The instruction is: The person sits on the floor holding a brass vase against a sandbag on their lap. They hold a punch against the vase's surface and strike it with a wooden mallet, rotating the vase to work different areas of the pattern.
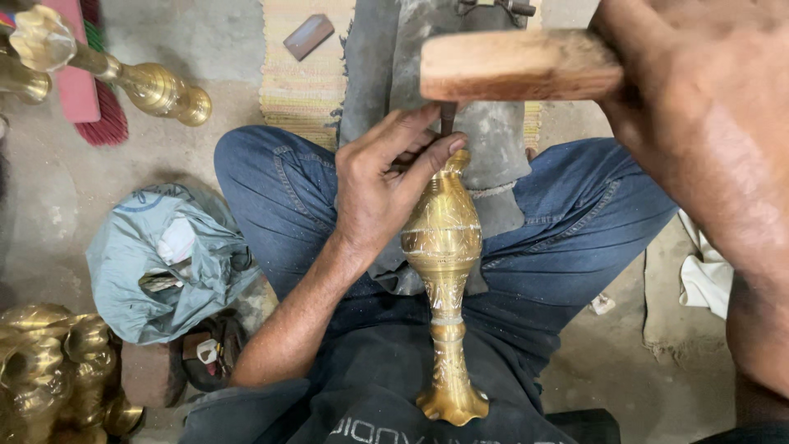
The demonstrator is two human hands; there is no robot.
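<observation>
Brass vase (444, 271) lying lengthwise across lap, flared foot toward body, neck propped on grey pad (427, 74) for support. Left hand (382, 185) pinching thin metal punch (447, 117) upright against vase neck. Right hand (699, 107) clamped around wooden mallet (518, 66), raised directly above punch. More brassware (123, 74) on floor, left.

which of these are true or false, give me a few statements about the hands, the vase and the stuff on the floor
1. The left hand holds a thin metal tool against the brass vase. True.
2. The right hand grips a wooden mallet. True.
3. The vase stands upright on a bench. False: it lies across the person's lap.
4. A grey bag lies on the floor. True.
5. The person wears red trousers. False: blue jeans.
</observation>
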